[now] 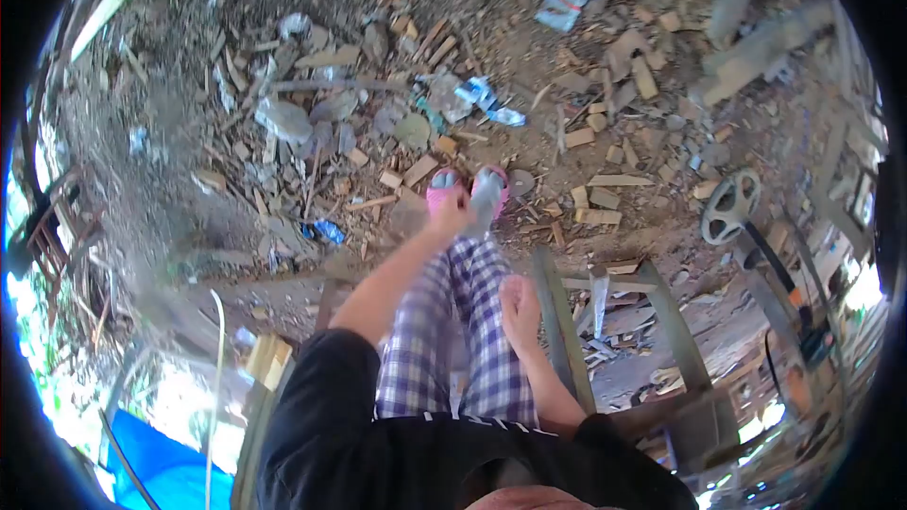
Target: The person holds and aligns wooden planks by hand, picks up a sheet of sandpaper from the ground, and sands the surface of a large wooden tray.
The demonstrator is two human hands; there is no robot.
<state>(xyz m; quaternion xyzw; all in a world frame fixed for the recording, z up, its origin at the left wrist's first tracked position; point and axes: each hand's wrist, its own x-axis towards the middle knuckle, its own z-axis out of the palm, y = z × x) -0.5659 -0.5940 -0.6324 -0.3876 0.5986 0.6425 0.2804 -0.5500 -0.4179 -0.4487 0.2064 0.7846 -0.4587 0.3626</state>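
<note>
My left hand [452, 214] reaches forward over my feet, its fingers drawn together and smeared by motion. A pale grey, limp-looking piece [486, 203] shows right beside its fingertips, in front of one foot; I cannot tell what it is or whether it is a sock. Pink slippers [440, 200] are on my feet. Close to my checkered trouser leg [491, 331], my right hand [518, 310] is loosely curled with nothing visible in it.
Wood offcuts [597, 217], plastic scraps [283, 119] and a blue wrapper [328, 230] litter the dirt. To the right are a wooden frame [675, 321] and a machine with a spoked wheel [732, 206]. A blue tarp [170, 463] lies lower left.
</note>
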